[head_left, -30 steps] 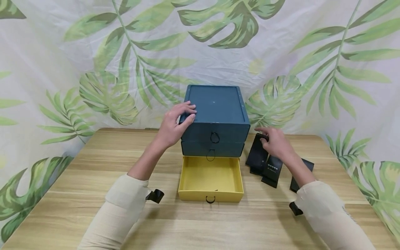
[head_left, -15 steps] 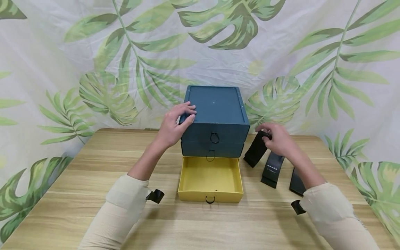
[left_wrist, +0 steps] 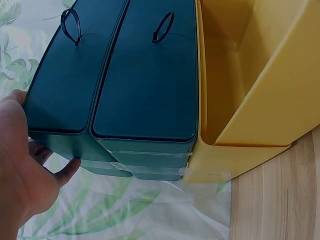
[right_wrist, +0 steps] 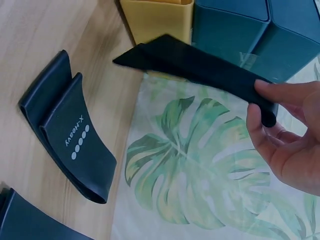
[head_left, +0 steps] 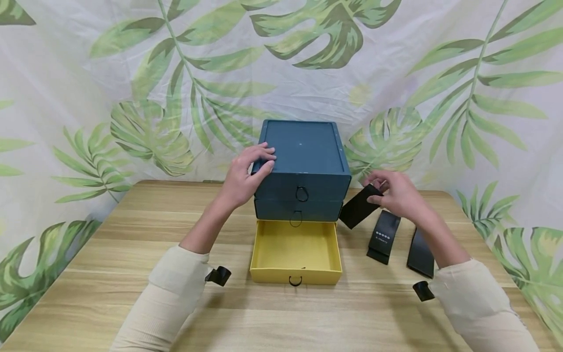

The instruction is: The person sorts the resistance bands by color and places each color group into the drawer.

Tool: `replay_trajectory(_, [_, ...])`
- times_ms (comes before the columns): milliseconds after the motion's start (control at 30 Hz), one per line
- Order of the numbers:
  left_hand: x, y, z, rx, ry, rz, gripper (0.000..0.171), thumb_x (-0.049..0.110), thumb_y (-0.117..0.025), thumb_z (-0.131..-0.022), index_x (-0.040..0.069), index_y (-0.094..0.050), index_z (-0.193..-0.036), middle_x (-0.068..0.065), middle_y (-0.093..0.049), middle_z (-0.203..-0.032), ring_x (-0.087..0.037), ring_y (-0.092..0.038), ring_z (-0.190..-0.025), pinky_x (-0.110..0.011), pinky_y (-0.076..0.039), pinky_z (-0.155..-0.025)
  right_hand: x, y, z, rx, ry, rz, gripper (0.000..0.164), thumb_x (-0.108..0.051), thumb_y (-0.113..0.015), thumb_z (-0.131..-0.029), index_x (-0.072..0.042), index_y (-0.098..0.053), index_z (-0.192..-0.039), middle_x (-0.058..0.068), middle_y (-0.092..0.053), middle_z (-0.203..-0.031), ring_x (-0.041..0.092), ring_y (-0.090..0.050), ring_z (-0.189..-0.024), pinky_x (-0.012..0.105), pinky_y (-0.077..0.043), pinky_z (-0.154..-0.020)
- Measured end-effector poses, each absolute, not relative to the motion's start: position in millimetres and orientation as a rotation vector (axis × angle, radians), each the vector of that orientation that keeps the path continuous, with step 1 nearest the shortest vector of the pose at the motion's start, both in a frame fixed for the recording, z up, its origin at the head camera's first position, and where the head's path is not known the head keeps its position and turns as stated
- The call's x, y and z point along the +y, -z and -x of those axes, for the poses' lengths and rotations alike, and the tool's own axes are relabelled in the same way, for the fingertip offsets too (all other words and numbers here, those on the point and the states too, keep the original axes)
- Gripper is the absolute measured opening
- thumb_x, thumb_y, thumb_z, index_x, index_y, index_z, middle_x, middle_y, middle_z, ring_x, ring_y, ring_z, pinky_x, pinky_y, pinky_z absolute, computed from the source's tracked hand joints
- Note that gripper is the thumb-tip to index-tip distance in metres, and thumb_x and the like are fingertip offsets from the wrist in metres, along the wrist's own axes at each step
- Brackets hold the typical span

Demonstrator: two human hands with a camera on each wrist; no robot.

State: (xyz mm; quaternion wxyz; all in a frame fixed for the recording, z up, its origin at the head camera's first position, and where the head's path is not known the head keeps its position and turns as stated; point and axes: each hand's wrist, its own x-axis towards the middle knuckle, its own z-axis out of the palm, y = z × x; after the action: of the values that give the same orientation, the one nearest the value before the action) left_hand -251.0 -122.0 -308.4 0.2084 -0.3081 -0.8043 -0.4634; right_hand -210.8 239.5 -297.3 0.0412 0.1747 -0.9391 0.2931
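Note:
My right hand [head_left: 396, 195] pinches one end of a folded black resistance band [head_left: 359, 208] between thumb and fingers. In the right wrist view the held band [right_wrist: 200, 62] hangs out slantwise, its far end toward the yellow drawer. My left hand [head_left: 246, 176] rests on the top left edge of the blue drawer unit [head_left: 303, 146], fingers and thumb lightly bent. Below its two closed blue drawers, a yellow drawer [head_left: 296, 277] stands pulled out toward me, with bare inner floor showing. The left wrist view shows the blue drawer fronts [left_wrist: 147, 75] with black ring pulls.
A second black resistance band [head_left: 382, 239], printed X-Heavy, lies folded on the wooden table [head_left: 281, 318] right of the drawers. Farther right lies another black band [head_left: 421, 254], partly under my right forearm. A leaf-patterned cloth [head_left: 220, 73] hangs behind the table.
My right hand has lifted the black band from beside the other and swung its lower end left toward the drawer unit. The left hand has not moved.

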Motion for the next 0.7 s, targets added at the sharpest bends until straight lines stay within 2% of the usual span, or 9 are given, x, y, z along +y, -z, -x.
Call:
replay_trajectory(100, [-122, 309, 251, -2.241, 1.290, 0.853, 0.024, 0.015, -0.060, -0.104, -0.003, -0.073, -0.114, -0.019, -0.065, -0.137, -0.031, -0.046, -0.144, -0.052, -0.030, -0.122, 241, 296, 209, -2.889, -0.952, -0.526, 0.021, -0.001, -0.076, -0.090, -0.002, -0.069, -0.110, 0.022, -0.064, -0.112, 0.041, -0.069, -0.100, 0.046, -0.057, -0.075])
replay_trajectory(300, [-122, 311, 252, -2.240, 1.293, 0.849, 0.024, 0.015, -0.060, -0.104, -0.003, -0.073, -0.114, -0.019, -0.065, -0.137, -0.031, -0.045, -0.144, -0.052, -0.030, -0.122, 244, 294, 204, -2.890, -1.070, -0.537, 0.019, 0.000, -0.068, -0.095, 0.000, -0.068, -0.114, 0.019, -0.068, -0.111, 0.034, -0.068, -0.100, 0.045, -0.053, -0.086])
replay_trajectory(533, [-121, 311, 251, -2.232, 1.298, 0.851, 0.024, 0.015, -0.060, -0.104, -0.002, -0.073, -0.114, -0.019, -0.065, -0.138, -0.031, -0.045, -0.145, -0.052, -0.030, -0.122, 243, 281, 190, -2.906, -1.133, -0.552, 0.022, -0.002, -0.072, -0.095, 0.000, -0.067, -0.116, 0.012, -0.068, -0.091, 0.023, -0.068, -0.080, 0.034, -0.061, -0.060])
replay_trajectory(700, [-121, 311, 252, -2.226, 1.304, 0.847, 0.024, 0.015, -0.060, -0.104, -0.003, -0.073, -0.114, -0.019, -0.065, -0.137, -0.030, -0.045, -0.145, -0.051, -0.030, -0.123, 239, 272, 181, -2.891, -1.137, -0.609, 0.022, -0.003, -0.075, -0.093, -0.002, -0.068, -0.114, 0.011, -0.068, -0.094, 0.022, -0.067, -0.084, 0.034, -0.060, -0.058])
